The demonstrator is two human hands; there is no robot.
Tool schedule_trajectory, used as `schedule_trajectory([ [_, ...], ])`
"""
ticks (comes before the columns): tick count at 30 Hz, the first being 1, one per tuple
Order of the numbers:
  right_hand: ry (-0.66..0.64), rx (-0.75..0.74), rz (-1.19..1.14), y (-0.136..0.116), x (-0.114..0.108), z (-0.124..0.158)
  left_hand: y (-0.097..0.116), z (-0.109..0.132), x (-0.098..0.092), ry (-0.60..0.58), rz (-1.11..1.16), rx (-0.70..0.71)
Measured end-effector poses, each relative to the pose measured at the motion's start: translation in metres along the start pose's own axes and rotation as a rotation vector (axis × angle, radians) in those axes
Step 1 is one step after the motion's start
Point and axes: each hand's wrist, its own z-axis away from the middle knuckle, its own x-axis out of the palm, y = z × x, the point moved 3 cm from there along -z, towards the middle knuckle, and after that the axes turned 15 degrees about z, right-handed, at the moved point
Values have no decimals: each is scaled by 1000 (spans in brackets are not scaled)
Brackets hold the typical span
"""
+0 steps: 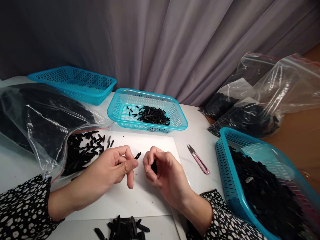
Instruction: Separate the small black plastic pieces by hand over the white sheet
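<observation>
Pinched between the thumb and forefinger of my left hand is a small black elongated piece, its tip pointing up and right. Just to the right, my right hand is curled closed around dark pieces, which the fingers mostly hide. Both hands hover over a white sheet, a short gap between them. A loose heap of similar black pieces spills from a clear bag beside my left hand. Another small pile of black pieces lies at the near edge.
A blue basket behind the hands holds some black pieces. Another blue basket stands back left. Pink-handled thread snips lie to the right, near a large blue basket full of black pieces. Zip bags sit at far right.
</observation>
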Motion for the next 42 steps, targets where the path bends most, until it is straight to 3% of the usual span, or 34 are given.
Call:
schedule_trajectory([
  [5,11,38,167,3,3,2,1,-1,4,4,-134,-17],
  [11,34,92,151,6,0,2,5,-3,4,-29,-188,25],
  [24,111,62,80,2,-2,1,-7,0,0,67,196,-86],
  [32,131,36,100,-1,-1,1,-6,-2,-1,35,151,-72],
  [36,96,50,90,-1,0,1,-2,-2,-5,81,68,-15],
  [42,81,101,47,2,-1,2,0,0,-7,124,128,-30],
])
